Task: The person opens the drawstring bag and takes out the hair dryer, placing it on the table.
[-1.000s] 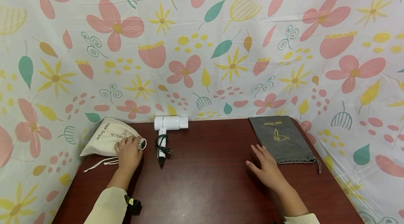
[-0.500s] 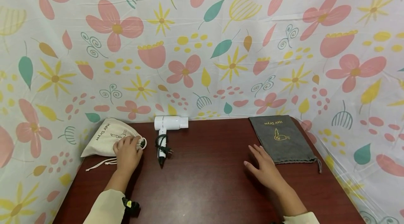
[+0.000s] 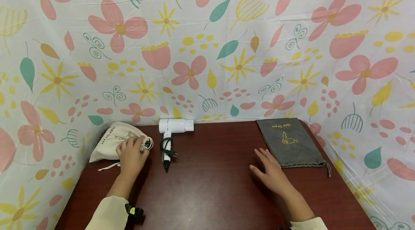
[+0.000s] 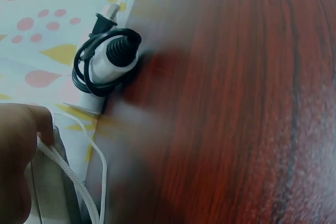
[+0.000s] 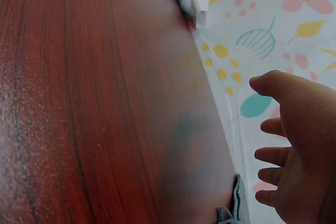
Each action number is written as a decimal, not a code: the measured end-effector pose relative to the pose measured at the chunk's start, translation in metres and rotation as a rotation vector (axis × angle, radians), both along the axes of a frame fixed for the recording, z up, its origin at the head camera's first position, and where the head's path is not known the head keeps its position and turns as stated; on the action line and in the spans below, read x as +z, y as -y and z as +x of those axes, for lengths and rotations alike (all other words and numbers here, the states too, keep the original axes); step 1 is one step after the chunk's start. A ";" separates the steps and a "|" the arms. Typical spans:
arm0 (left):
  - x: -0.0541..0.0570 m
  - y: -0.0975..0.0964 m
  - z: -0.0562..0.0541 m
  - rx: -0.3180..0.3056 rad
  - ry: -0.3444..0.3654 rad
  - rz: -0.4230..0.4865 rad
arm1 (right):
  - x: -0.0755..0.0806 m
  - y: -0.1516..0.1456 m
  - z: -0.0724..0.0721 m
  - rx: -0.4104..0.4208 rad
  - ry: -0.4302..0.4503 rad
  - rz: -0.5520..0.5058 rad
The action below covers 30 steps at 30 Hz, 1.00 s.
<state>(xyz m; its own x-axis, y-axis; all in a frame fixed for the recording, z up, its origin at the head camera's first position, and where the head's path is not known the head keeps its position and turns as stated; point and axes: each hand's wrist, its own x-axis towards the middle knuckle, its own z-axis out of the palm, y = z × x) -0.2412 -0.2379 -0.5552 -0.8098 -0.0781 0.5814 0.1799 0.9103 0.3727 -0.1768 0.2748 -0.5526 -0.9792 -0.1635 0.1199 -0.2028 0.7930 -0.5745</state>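
Person's L hand (image 3: 132,156) is gripping the cream bag (image 3: 108,143) by its gathered mouth end, fingers bending over the cloth, on the far L side of the desk (image 3: 197,190). Bag is lying w/ "Hair Dryer" print facing up; sth dark is showing in the ruffled mouth, just R of the fingers. White drawstring (image 4: 104,177) is trailing out by the hand in the L wrist view; a bit of it's also lying on the desk in the head view.

R hand (image 3: 272,176) is hovering or resting near the grey bag (image 3: 293,156), can't tell which; its grip is relaxed, fingers fairly straight, thumb sticking out to the side. Fingertips are pointing at the bag's L edge; can't tell if they're touching.

White hair dryer (image 3: 175,126) is lying btwn the hands, nearer the L one, at the back edge of the desk, nozzle pointing R, handle pointing toward the person. Black cord (image 3: 163,145) is looping round the handle, plug (image 4: 105,23) poking out. Grey bag is lying flat, w/ gold lettering + dryer drawing facing up. Flowery cloth (image 3: 191,109) is hanging behind.
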 end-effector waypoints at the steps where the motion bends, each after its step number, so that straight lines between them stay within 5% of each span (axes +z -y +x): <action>1: 0.002 -0.001 0.001 0.004 -0.005 0.003 | 0.000 0.000 0.000 -0.001 -0.001 0.003; 13: 0.011 -0.003 0.004 0.019 -0.073 0.046 | -0.001 0.005 0.001 -0.001 0.011 0.003; 30: 0.027 0.002 0.001 -0.052 -0.219 0.185 | -0.004 0.009 0.002 0.006 0.007 0.005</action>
